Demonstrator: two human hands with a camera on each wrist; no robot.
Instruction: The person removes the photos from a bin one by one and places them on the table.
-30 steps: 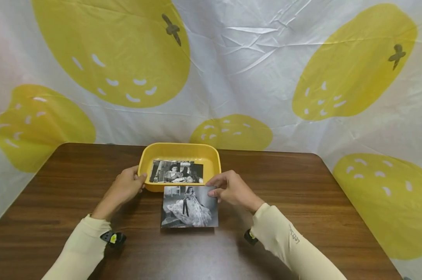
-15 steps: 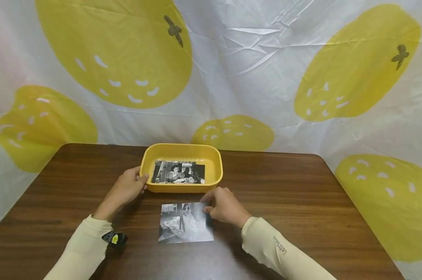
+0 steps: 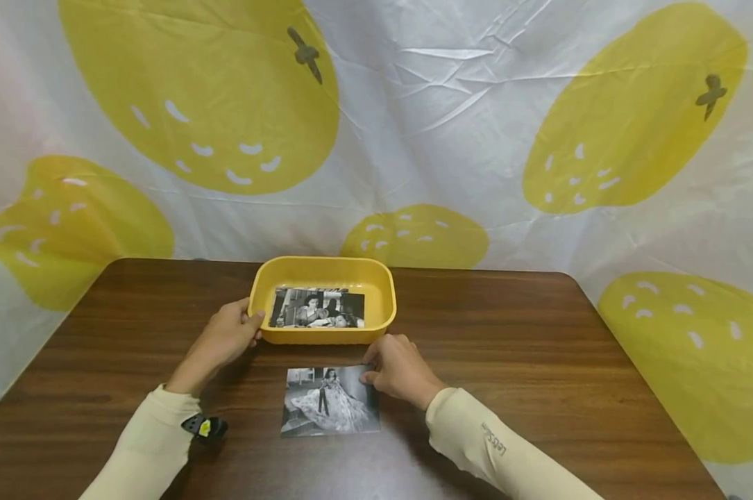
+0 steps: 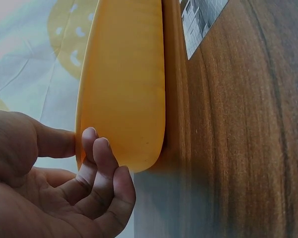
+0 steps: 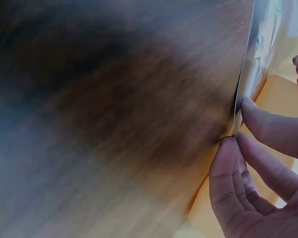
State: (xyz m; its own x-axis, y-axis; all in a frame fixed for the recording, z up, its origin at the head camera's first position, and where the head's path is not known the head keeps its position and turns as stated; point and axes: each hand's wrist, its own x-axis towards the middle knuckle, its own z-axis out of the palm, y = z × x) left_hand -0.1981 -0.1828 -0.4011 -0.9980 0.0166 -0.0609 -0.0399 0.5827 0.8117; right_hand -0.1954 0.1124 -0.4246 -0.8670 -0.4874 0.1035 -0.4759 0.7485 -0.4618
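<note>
My left hand (image 3: pixel 229 326) grips the left front corner of a yellow plastic tray (image 3: pixel 326 336), thumb over the rim and fingers beneath, as the left wrist view shows. Inside the tray lie black-and-white photos, the top one (image 3: pixel 320 309) showing seated people. In front of the tray, another black-and-white photo (image 3: pixel 332 403) of a figure in a wide gown lies low over the table. My right hand (image 3: pixel 404 369) pinches its upper right corner. In the right wrist view the thumb and fingers close on the thin edge of that photo (image 5: pixel 247 59).
The dark wooden table (image 3: pixel 507 347) carries the tray near its back edge. Behind it hangs a white curtain (image 3: pixel 426 139) printed with yellow fruit. A black wrist strap (image 3: pixel 204 426) sits on the left sleeve.
My right hand has brought the gown photo from the tray's front rim down toward me and low over the table. The left hand stays on the tray.
</note>
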